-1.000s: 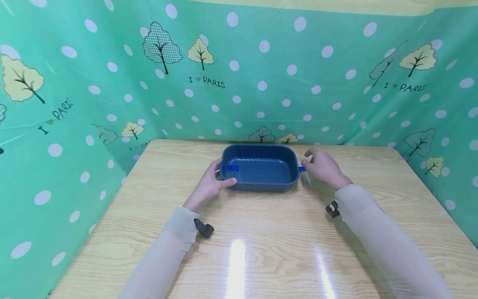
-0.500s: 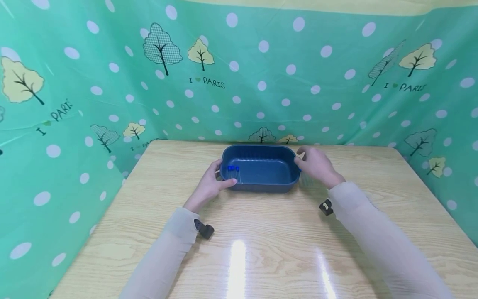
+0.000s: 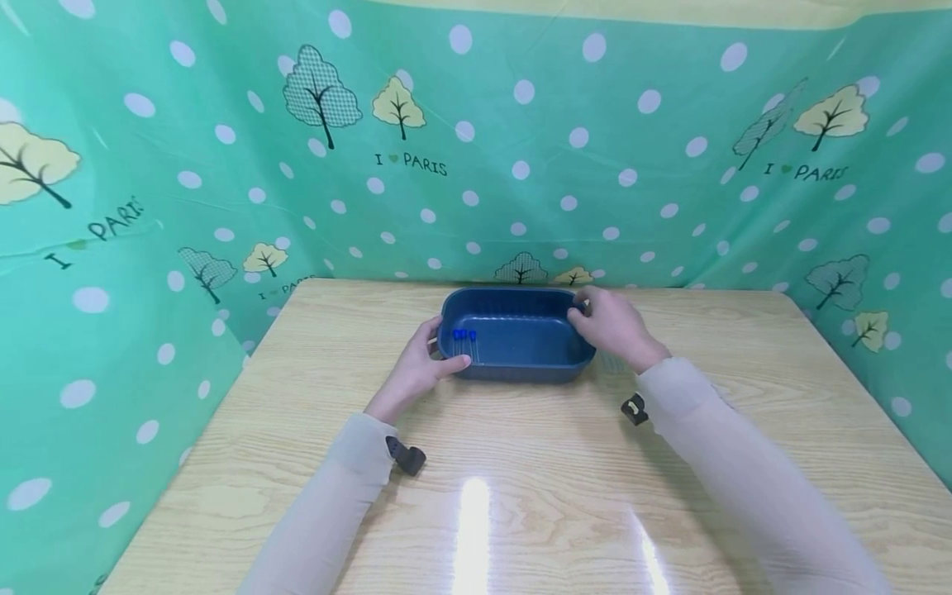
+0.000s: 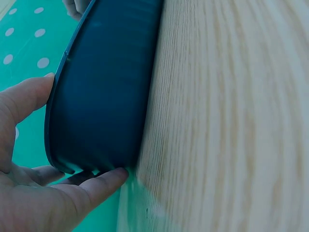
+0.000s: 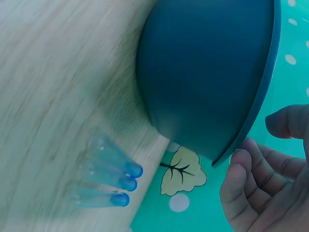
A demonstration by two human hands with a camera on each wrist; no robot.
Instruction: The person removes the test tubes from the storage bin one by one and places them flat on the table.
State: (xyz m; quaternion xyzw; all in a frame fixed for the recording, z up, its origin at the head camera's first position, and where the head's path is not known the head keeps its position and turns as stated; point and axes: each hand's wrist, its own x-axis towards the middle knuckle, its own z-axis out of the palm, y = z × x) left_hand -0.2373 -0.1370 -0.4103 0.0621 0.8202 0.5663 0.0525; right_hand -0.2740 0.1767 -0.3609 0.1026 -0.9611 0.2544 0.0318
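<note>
A dark blue plastic basin (image 3: 521, 373) stands near the back of the table. My left hand (image 3: 411, 373) grips its left end, with the thumb on the front rim and the other fingers against the end wall. Inside, at the left, lie three clear test tubes (image 3: 464, 347) with blue caps. My right hand (image 3: 616, 328) is over the right rim; in the right wrist view its loosely bent fingers (image 5: 236, 176) are right at that rim, thumb apart, nothing seen between them. Beside the basin's right end lie three more blue-capped test tubes (image 5: 113, 176), mostly hidden in the head view.
The wood-grain table (image 3: 535, 463) carries the basin and the loose tubes. A green curtain (image 3: 565, 165) with dots and trees rises behind the table's back edge and along its sides. Each wrist wears a black camera mount (image 3: 406, 456).
My right hand has moved left from beside the tubes on the right to over the basin's right rim. The left hand and the basin have stayed in place.
</note>
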